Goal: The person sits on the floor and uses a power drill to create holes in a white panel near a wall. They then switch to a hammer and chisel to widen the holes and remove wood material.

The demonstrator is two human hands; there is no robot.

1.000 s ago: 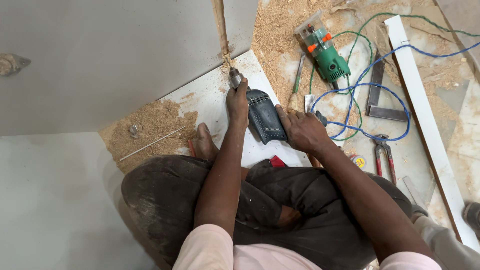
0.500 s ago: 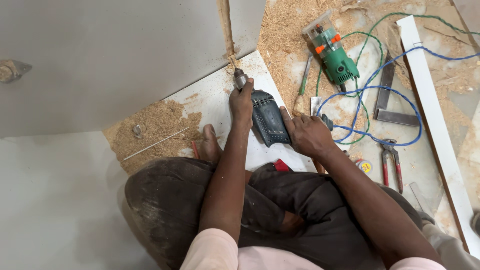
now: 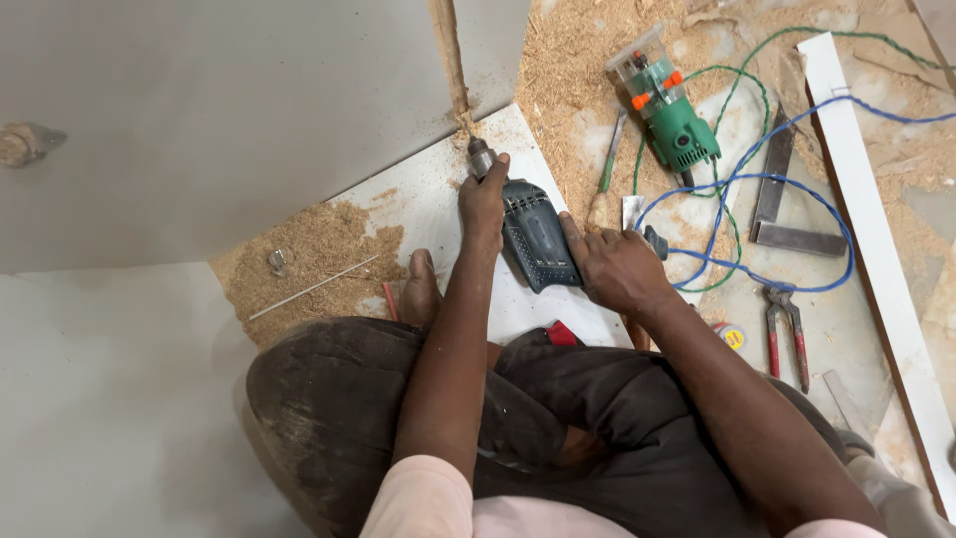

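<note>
Drill [image 3: 536, 237]: matt dark plastic, metal chuck. Board [image 3: 229, 110]: smooth grey laminate. Sawdust [image 3: 319, 244] rough.

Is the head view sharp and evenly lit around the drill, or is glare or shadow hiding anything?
Head view: light is soft and even, no glare. The drill, left hand and right hand are sharp. The grey panel shows no hard shadows. Only the lap below the arms is dark.

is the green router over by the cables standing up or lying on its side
Lying on its side. The green router rests lengthwise on the sawdust-strewn floor, clear base pointing away.
</note>
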